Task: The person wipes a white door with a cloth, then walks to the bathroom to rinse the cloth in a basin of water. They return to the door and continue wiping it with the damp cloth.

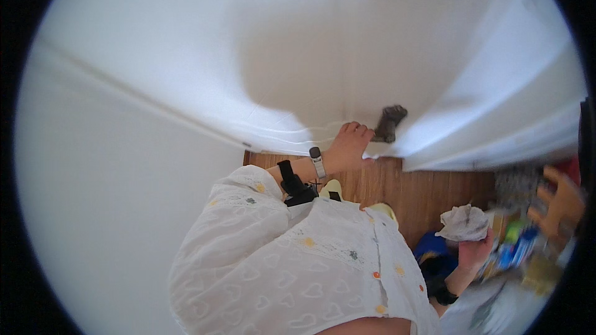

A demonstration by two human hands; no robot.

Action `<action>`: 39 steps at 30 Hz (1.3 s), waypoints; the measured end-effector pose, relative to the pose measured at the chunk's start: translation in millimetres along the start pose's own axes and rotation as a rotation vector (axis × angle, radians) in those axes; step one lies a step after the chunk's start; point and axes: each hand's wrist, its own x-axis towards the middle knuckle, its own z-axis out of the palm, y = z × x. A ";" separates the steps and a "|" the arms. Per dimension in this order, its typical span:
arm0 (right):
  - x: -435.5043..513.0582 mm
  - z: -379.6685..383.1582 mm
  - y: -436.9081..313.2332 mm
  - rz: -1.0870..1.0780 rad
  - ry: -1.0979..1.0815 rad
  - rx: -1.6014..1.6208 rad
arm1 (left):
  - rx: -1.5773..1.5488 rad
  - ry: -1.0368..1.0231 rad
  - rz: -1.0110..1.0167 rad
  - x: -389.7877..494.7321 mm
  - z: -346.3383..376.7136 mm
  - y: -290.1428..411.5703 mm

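A white door (288, 116) with a dark metal handle (390, 123) stands before me. My left hand (347, 146) lies with its fingertips against the door's face beside the handle, the palm turned down and no object visible in it. At the lower right, my right hand (476, 252) holds a crumpled whitish cloth (464, 223), which rises above the fingers. Whether the fingertips of my left hand touch the handle's plate cannot be told.
Wood flooring (419, 195) shows below the door. Another person's hand (558, 204) is at the right edge, blurred, above a cluttered group of colourful packages (517, 246). A blue item (430, 246) lies beside my right hand. A plain white wall (116, 186) stands at left.
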 end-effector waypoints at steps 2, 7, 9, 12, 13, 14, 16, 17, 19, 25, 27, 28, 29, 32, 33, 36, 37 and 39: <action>34.6 -13.2 -27.4 0.121 -0.121 -0.049 | 0.023 0.088 -0.056 -13.5 11.4 24.3; 135.3 -20.6 -67.5 0.291 -0.039 -0.152 | 0.105 0.177 -0.310 -24.8 35.9 72.2; 187.8 -8.5 -63.4 0.332 0.050 -0.228 | 0.125 0.177 -0.403 -17.7 39.1 76.2; 241.3 3.7 -46.1 0.425 -0.036 -0.265 | 0.146 0.104 -0.537 -20.7 46.8 80.4; 249.2 9.3 -42.9 0.427 -0.137 -0.239 | 0.163 0.095 -0.570 -26.6 46.9 85.6; 252.8 6.8 -32.4 0.485 -0.091 -0.234 | 0.187 0.057 -0.620 -40.5 54.9 88.9; 252.5 6.1 -18.6 0.574 -0.159 -0.194 | 0.187 -0.009 -0.705 -78.8 67.2 108.4; 250.7 6.9 -12.0 0.569 -0.186 -0.218 | 0.149 -0.089 -0.773 -98.9 74.5 117.4; 253.9 5.3 4.8 0.622 -0.193 -0.255 | 0.126 -0.101 -0.882 -140.9 88.9 131.9; 293.5 8.8 47.7 0.823 -0.281 -0.336 | -0.842 1.616 -1.351 -231.0 93.0 212.4; 304.2 11.3 61.7 0.875 -0.316 -0.343 | -0.716 1.964 -1.309 -240.0 86.9 241.1; 309.6 13.3 69.4 0.890 -0.305 -0.357 | -0.623 1.969 -1.197 -242.3 82.8 250.4; 313.6 15.2 76.4 0.898 -0.245 -0.393 | -0.537 2.027 -1.148 -242.4 79.5 259.2; 325.8 25.7 101.3 0.949 -0.413 -0.316 | -0.465 2.135 -1.071 -246.2 66.3 263.5; 330.5 30.0 109.8 0.984 -0.358 -0.352 | -0.484 2.122 -0.957 -249.8 61.5 259.6; 344.6 46.3 135.1 1.014 -0.369 -0.363 | -0.149 2.179 -1.122 -277.8 45.9 237.4; 349.9 53.8 145.4 1.017 -0.392 -0.363 | -0.116 2.221 -1.145 -294.3 40.8 229.3; 362.0 68.9 169.8 1.010 -0.392 -0.375 | -0.109 2.364 -1.191 -333.2 33.8 213.8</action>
